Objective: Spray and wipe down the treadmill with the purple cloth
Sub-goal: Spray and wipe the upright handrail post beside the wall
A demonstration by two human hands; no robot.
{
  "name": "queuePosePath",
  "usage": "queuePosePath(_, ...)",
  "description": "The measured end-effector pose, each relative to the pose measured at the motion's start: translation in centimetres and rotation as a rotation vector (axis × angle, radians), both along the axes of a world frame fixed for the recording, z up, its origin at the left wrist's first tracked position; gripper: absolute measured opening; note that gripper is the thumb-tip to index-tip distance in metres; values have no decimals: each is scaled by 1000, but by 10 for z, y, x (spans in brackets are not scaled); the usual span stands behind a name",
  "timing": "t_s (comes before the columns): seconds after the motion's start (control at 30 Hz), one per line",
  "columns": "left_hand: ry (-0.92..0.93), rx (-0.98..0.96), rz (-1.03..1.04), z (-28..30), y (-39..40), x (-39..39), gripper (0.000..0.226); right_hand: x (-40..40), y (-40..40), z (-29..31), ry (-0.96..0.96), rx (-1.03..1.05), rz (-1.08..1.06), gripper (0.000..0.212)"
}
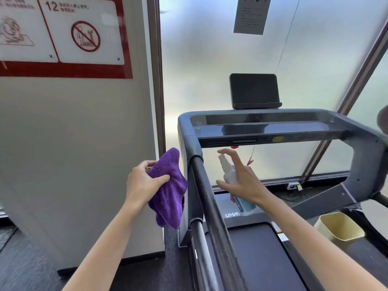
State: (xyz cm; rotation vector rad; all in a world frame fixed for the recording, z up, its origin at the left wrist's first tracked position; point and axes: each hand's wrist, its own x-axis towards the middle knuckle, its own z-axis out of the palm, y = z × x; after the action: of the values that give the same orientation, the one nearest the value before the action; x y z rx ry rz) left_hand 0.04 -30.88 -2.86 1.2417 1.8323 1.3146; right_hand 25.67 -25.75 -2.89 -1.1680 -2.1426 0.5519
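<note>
Handrail between cloth and bottle

Both forearms are bare from the bottom edge of the view up to the wrists, with no sleeve showing. The left hand and the right hand are bare too: no gloves, rings, watch or wristband in view.

The one camera sits on the person's head, looking forward and a little down from just behind the treadmill's left handrail, close to both forearms, with the frosted window straight ahead.
</note>
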Motion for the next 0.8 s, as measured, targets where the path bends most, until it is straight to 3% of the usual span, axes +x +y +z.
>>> queuePosePath(0.3, 7, -49, -16, -4, -4, -3, 39, 0, 3, 4, 373, -416, 23, 57)
queuePosePath(0.7, 17, -50, -14, -1, -4, -5, 40, -3, 8, 3, 269, -221, -5, 19)
queuePosePath(0.8, 14, -51, -20, -1, -3, -4, 39, -6, 5, 4, 296, -226, 0, 28)
